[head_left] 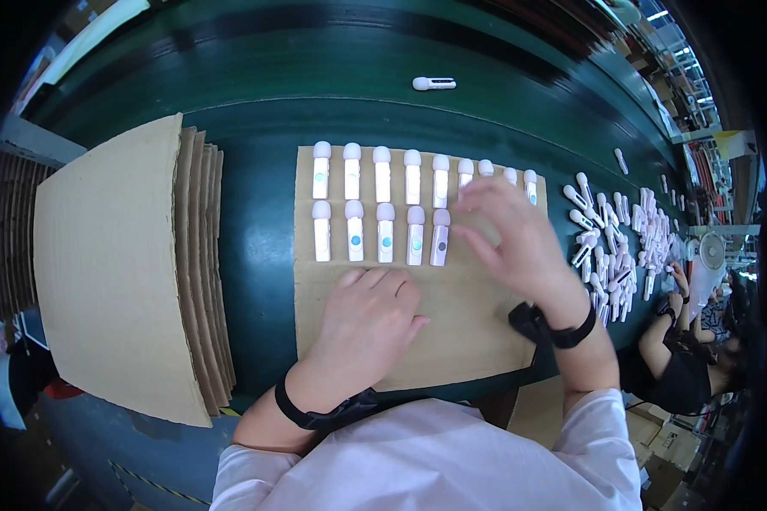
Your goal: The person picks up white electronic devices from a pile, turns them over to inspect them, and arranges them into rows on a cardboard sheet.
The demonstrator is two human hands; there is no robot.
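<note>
Two rows of small white wand-shaped devices with round pale heads lie on a flat cardboard sheet (452, 332). Just below the second row, my left hand (366, 319) rests palm down on the sheet, fingers loosely bent and thumb out, with nothing visible in it. My right hand (516, 238), slightly blurred, hovers at the right end of that row. Its thumb and fingers are apart, and bare cardboard shows between them. Nearest to it is the row's last device (440, 238), which has a dark round spot. The right hand partly covers devices of the far row.
A tall stack of cardboard sheets (119, 272) stands at the left. On the green table (260, 213), a loose pile of similar devices (605, 247) lies at the right, and a single device (435, 83) lies farther back. Another person's arm (656, 336) reaches in at the far right.
</note>
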